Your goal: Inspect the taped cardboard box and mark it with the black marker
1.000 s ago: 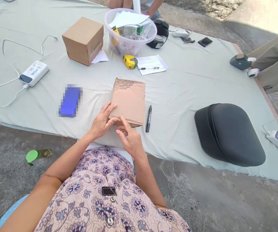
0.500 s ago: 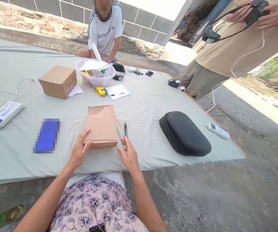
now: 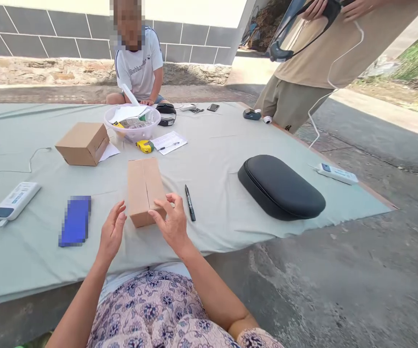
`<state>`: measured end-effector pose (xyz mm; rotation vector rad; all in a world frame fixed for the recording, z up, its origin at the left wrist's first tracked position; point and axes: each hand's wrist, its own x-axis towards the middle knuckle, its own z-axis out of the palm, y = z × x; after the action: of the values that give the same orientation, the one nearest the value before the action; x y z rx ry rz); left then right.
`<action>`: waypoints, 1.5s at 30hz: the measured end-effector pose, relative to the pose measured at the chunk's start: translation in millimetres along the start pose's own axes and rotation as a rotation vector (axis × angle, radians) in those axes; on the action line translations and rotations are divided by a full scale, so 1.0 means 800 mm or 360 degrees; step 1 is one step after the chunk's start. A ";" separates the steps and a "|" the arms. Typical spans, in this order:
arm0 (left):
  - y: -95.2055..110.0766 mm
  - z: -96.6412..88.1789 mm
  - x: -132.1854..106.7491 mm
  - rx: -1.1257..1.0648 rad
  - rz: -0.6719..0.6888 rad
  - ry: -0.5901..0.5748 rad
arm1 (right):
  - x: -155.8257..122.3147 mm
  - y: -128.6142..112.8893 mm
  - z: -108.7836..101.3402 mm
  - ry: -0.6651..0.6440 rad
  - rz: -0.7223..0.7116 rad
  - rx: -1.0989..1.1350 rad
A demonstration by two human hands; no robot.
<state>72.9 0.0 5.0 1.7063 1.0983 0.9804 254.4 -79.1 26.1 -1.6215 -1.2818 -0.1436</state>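
"Where's the cardboard box (image 3: 144, 191) sitting?"

"On the cloth-covered table (image 3: 216, 232), right in front of the person, standing on one of its narrow ends or lying flat, I can't quite tell."

"And the hands?"

"The left hand (image 3: 112, 227) is open with its fingers spread, just beside the box and not touching it. The right hand (image 3: 171, 222) has curved fingers against the box's near corner; I can't tell whether that's a grip or a light touch."

"How far along does it look?"

"The box looks closed, its flaps meeting in a straight seam, though I can't tell if tape covers it. The black marker (image 3: 190, 203) lies just to its right, unheld, and the yellow tape measure (image 3: 145, 146) sits farther off, near a clear plastic bowl (image 3: 129, 137). Nothing else shows what's finished or left."
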 end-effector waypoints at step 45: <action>-0.027 0.026 -0.009 -0.0066 -0.0355 0.0243 | -0.052 0.085 0.017 -0.0251 0.0260 0.0494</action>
<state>84.0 -6.7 -23.2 1.4580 1.3265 0.9957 283.4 -90.5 -49.0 -1.4808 -1.2149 0.2762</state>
